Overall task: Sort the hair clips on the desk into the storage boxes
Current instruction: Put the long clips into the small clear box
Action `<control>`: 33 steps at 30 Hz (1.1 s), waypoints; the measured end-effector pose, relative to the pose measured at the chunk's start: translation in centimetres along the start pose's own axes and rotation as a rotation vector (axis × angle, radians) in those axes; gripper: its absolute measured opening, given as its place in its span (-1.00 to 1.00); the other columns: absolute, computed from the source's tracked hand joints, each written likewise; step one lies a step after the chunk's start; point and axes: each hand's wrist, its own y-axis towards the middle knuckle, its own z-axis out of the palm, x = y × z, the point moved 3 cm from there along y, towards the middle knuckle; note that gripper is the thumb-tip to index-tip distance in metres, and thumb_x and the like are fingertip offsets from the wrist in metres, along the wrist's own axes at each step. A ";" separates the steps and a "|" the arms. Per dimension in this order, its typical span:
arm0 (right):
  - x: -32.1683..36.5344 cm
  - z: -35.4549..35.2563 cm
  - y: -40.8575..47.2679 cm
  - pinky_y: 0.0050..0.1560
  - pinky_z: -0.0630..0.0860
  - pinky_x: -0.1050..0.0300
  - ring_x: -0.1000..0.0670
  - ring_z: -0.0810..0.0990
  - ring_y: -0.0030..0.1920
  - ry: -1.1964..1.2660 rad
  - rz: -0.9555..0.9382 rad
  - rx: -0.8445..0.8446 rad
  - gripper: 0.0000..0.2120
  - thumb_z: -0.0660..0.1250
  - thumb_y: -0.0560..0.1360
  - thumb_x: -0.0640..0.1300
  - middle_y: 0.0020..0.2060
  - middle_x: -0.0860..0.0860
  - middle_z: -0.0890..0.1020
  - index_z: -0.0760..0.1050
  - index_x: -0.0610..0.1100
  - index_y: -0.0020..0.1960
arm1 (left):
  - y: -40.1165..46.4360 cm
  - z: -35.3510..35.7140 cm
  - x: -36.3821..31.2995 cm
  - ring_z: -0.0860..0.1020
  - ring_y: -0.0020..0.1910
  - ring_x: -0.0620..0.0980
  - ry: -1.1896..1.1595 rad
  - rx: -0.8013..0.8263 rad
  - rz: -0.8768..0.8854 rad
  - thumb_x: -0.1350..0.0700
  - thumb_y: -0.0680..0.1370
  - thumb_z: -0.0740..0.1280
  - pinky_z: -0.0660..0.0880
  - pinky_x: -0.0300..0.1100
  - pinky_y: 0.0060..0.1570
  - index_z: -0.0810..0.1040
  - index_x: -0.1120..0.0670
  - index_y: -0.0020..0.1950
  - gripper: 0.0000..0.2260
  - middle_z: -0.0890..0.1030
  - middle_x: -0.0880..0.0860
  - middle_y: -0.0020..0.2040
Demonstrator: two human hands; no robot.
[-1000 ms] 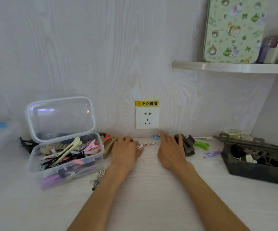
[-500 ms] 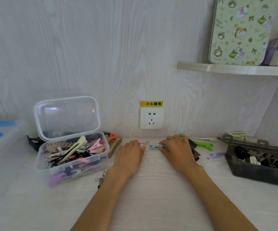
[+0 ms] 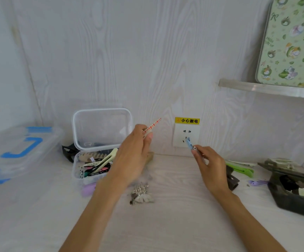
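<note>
Hands are both pinching thin, light clips: your left hand [image 3: 133,153] is holding the red-striped clip [image 3: 152,125] by one end, your right hand [image 3: 210,165] the blue clip [image 3: 189,143].

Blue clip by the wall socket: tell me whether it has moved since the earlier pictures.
Yes. The blue clip lay on the desk below the wall socket; now the right hand pinches it, lifted in front of the socket.
</note>
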 end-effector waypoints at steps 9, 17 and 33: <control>10.3 5.4 0.2 -0.09 0.49 0.29 0.19 0.55 -0.14 0.259 -0.054 0.096 -0.83 0.32 0.51 -0.11 -0.16 0.10 0.60 0.60 -0.09 0.07 | -3.6 -7.1 9.1 0.46 0.20 0.02 0.493 0.345 -0.257 -0.01 0.63 0.07 0.35 -0.06 0.23 0.52 -0.08 0.19 -0.74 0.57 -0.04 0.18; 16.6 12.2 -1.1 0.31 0.30 -0.06 -0.04 0.52 0.03 -0.146 -0.241 0.677 -0.72 0.09 0.61 -0.10 -0.01 -0.05 0.61 0.57 -0.13 0.05 | -4.1 -8.8 8.7 0.54 0.10 0.07 0.521 0.166 -0.431 0.12 0.59 0.14 0.42 -0.06 0.11 0.49 -0.03 0.29 -0.70 0.63 0.05 0.12; -1.8 -1.6 -3.9 0.44 0.12 0.07 -0.02 0.18 0.46 -0.577 0.172 0.629 -0.52 -0.04 0.60 0.16 0.42 0.03 0.32 0.18 0.02 0.46 | -3.1 7.0 -3.9 0.48 0.20 0.05 1.043 0.557 -0.188 0.20 0.55 0.22 0.35 -0.05 0.22 0.52 0.07 0.18 -0.77 0.56 0.03 0.17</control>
